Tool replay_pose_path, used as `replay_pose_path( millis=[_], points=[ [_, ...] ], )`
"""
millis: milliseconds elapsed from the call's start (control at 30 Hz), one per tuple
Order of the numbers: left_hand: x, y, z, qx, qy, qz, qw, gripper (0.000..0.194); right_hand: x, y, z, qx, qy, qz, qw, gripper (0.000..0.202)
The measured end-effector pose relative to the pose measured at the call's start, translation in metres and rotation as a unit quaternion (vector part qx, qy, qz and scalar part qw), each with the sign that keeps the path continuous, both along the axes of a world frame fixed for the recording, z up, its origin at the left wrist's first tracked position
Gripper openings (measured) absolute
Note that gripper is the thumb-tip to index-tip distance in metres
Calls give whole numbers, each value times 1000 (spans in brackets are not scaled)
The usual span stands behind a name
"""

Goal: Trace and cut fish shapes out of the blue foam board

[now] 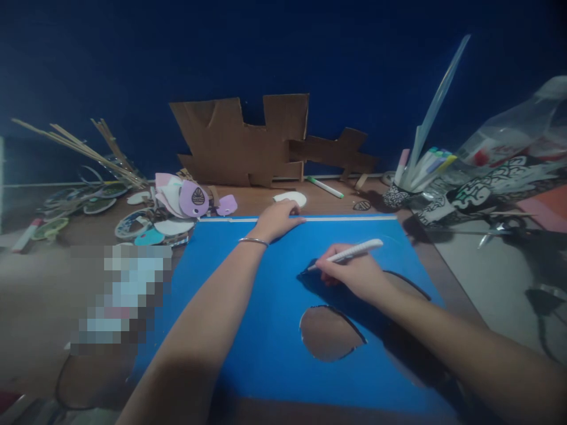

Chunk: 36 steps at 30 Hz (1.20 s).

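Note:
A large blue sheet [261,366] lies flat on the table. My right hand [343,268] grips a white marker [358,251], its tip touching the sheet near a short dark mark. Closest to the front is a leaf-shaped cutout hole [332,333] with partly black edges, the brown tabletop visible through it. Another cutout, edged in black, is partly covered by my right forearm. My left hand [281,219], a bangle at its wrist, rests on the sheet's far edge with the thumb spread away. Its fingertips touch or overlap a white rounded piece [295,198].
Brown cardboard [248,141] leans on the dark blue wall. Purple and white fish-shaped pieces [190,199] and thin sticks [84,147] crowd the left. A green-capped marker [325,187] lies behind the sheet. At right stand a patterned pen cup [396,195], scissors [502,229] and a plastic bottle [518,127].

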State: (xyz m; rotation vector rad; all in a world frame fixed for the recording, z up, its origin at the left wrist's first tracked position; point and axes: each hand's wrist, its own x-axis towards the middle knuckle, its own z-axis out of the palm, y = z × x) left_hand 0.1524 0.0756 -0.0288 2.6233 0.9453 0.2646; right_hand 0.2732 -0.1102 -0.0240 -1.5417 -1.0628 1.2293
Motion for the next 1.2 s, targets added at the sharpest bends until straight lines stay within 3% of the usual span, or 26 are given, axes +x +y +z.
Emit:
replay_pose_path(
  millis=[267,1200],
  points=[
    [0,0,-1,6,0,2,1000,28,1,-1,8,-13,3,21,1000,18],
    [1,1,-2,7,-4,3,1000,27,3,0,3,-9,-4,19,1000,20]
  ],
)
